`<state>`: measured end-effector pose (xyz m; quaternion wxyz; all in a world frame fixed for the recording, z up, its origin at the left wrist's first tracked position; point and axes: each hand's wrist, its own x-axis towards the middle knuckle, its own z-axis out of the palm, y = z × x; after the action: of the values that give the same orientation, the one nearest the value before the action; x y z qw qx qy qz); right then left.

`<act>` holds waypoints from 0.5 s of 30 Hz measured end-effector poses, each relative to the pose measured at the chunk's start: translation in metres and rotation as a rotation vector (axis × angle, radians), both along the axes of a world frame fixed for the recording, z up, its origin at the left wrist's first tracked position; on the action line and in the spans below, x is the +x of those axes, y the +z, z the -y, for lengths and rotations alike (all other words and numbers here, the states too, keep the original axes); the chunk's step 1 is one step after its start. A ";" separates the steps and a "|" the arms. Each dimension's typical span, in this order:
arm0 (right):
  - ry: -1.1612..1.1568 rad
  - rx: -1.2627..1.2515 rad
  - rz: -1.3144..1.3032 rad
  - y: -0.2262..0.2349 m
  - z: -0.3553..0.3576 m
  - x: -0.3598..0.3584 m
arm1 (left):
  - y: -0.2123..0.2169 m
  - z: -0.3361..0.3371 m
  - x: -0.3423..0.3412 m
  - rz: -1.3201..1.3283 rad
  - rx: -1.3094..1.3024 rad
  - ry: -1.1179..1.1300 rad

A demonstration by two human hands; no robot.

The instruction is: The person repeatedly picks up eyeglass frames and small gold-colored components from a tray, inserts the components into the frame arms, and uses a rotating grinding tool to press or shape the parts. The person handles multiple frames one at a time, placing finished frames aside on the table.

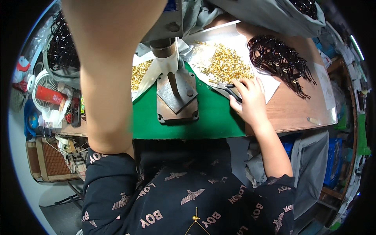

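Operator: Location of the pliers (pixel 229 89)?

Technician: Pliers lie just right of the press base (pixel 177 102), at the near edge of the gold fittings (pixel 225 62). The right hand (pixel 248 100) is closed around the dark handles. The left hand is out of view above the press; only the raised forearm shows, so its grip cannot be told.

Operator: Handling?

Technician: Judged rigid and moderately light; the handle sleeves should resist slipping. Hold mid-handle. The fittings look tiny, hard and loose, likely to scatter. The dark wire loops (pixel 280 58), farther right of the press, appear springy and prone to tangle.
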<state>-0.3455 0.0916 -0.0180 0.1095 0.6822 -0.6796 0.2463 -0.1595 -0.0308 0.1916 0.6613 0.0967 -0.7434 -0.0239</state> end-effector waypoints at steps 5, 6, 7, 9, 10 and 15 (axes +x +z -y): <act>-0.138 -0.128 0.096 0.007 -0.025 -0.028 | -0.004 0.016 0.000 -0.012 0.085 -0.062; -0.225 -0.105 0.092 0.004 -0.034 -0.037 | -0.005 0.017 -0.001 -0.024 0.091 -0.072; -0.310 -0.082 0.086 0.001 -0.043 -0.046 | -0.006 0.019 0.000 -0.035 0.099 -0.083; -0.455 -0.072 0.019 -0.021 -0.062 -0.072 | -0.010 0.022 -0.004 -0.076 0.108 -0.125; -0.494 -0.039 0.040 -0.028 -0.067 -0.079 | -0.010 0.023 -0.003 -0.094 0.105 -0.133; -0.487 -0.024 -0.086 -0.032 -0.056 -0.071 | -0.012 0.025 0.018 -0.244 0.006 -0.203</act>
<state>-0.4163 0.1475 -0.0498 0.2024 0.5069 -0.8157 0.1914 -0.1416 -0.0562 0.1800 0.7405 0.0198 -0.6636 -0.1043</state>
